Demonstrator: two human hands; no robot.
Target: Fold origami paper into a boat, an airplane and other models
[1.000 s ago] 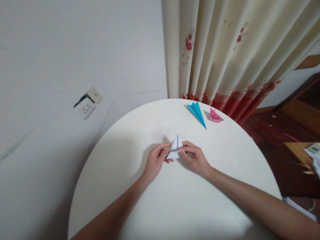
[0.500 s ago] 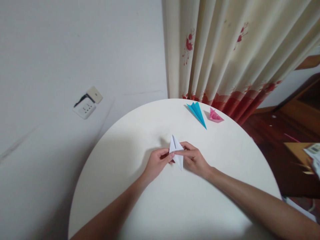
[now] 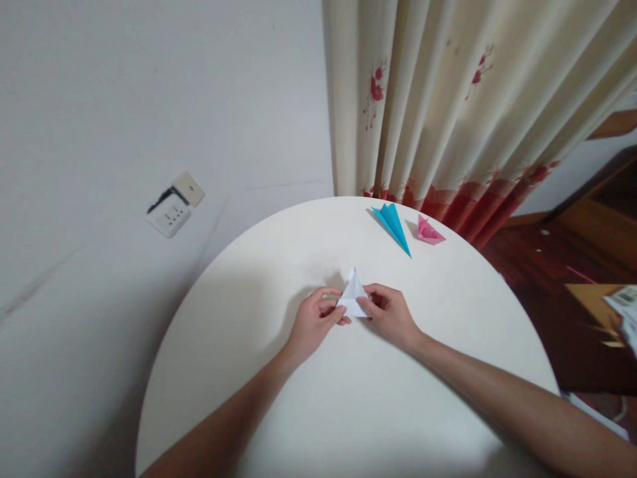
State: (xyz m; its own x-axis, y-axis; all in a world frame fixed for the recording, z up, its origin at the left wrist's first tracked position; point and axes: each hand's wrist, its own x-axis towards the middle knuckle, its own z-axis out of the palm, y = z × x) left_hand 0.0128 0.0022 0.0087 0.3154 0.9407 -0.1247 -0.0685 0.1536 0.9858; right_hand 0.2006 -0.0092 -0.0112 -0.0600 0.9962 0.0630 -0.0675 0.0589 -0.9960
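Between my two hands is a small piece of folded white paper [image 3: 353, 292], roughly triangular with its point away from me and a straight edge facing me. My left hand [image 3: 314, 320] pinches its left corner, thumb on top and fingers beneath. On the opposite side my right hand [image 3: 392, 312] grips the right corner the same way, its thumb lying on the lower band of the paper. The fingertips under the paper are partly hidden.
The round white table [image 3: 348, 411] bears a blue paper plane [image 3: 394, 229] and a pink paper boat [image 3: 429, 230] near its far edge. Behind hangs a cream and red curtain [image 3: 423, 99]. A wall with a socket [image 3: 169, 215] is at left.
The white paper has gone from a long kite-like shape to a shorter triangle with a straight near edge. My right index finger has left its top, and my right thumb now presses there.
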